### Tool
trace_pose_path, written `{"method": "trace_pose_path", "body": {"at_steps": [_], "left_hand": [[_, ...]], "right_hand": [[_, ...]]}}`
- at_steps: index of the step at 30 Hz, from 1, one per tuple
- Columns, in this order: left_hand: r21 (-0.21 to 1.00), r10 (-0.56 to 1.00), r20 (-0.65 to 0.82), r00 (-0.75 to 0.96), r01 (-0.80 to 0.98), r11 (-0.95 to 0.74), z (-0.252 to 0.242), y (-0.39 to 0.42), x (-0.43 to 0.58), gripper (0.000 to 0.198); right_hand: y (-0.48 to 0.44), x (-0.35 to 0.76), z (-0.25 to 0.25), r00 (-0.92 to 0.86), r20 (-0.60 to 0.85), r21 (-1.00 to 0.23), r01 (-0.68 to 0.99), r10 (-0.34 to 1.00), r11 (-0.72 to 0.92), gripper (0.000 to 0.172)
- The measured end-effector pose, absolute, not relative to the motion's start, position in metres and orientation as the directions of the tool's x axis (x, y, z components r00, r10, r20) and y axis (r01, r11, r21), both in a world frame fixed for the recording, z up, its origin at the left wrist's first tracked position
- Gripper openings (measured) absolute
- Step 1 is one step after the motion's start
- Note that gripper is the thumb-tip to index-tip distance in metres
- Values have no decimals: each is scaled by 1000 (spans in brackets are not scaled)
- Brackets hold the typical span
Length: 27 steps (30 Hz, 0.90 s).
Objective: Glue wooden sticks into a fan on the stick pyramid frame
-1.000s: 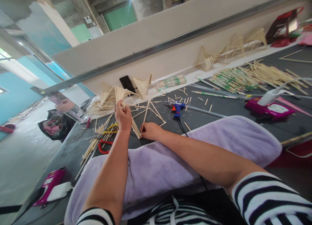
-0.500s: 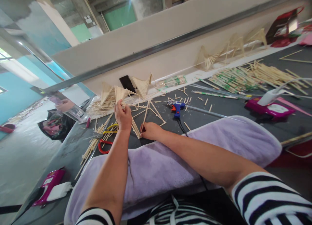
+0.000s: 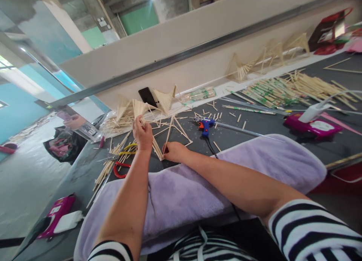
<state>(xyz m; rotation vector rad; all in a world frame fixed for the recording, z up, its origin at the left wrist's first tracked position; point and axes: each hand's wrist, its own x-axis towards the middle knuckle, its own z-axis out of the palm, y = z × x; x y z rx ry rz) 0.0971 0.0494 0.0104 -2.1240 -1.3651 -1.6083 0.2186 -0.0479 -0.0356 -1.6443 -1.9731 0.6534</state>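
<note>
My left hand [image 3: 143, 133] is raised over the dark table [image 3: 254, 129], fingers closed on the upper edge of a fan-shaped bamboo stick frame [image 3: 156, 146]. My right hand [image 3: 174, 151] rests on the table just right of it, fingers pinched on the frame's lower corner. A triangle of thin sticks [image 3: 175, 129] leans behind the hands. Both forearms lie on a lilac plush cushion [image 3: 226, 178].
A blue glue gun [image 3: 206, 126] lies right of the hands, its cord running toward me. Yellow and red-handled cutters [image 3: 123, 161] and loose sticks sit to the left. Stick piles [image 3: 294, 88], finished fan frames [image 3: 164, 99], a black phone [image 3: 147, 97] and pink power strips [image 3: 313, 125] line the table.
</note>
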Motion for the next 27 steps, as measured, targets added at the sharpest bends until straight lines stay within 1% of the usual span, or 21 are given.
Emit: {"method": "trace_pose_path", "body": {"at_steps": [5, 16, 27], "left_hand": [[399, 589, 808, 12, 724, -563, 12, 48, 98, 40], [365, 552, 833, 29, 722, -588, 11, 49, 97, 40], [399, 570, 821, 13, 701, -591, 11, 49, 97, 40]], "right_hand": [[-47, 219, -37, -163, 78, -640, 748, 984, 175, 23], [-48, 218, -35, -166, 58, -641, 749, 984, 164, 23], [-47, 219, -35, -168, 64, -639, 750, 984, 170, 23]]}}
